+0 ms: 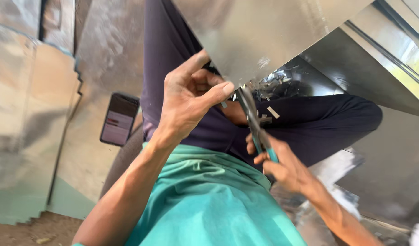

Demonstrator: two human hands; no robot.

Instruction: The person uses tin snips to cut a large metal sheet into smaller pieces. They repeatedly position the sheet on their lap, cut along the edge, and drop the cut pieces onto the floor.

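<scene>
My left hand (189, 98) pinches the lower edge of a large shiny metal sheet (264, 36) that tilts over my lap. My right hand (282, 166) grips the teal handles of metal snips (254, 120), whose blades point up and meet the sheet's edge beside my left thumb. Small cut metal slivers (273, 112) lie on my dark trousers (319, 123) under the cut. My teal shirt (209, 205) fills the lower middle of the view.
A dark phone (120, 119) with a lit screen lies on metal sheets (32, 114) stacked to the left. More sheet metal (382, 50) and offcuts (341, 182) lie to the right. Bare dirt (36, 230) shows at the lower left.
</scene>
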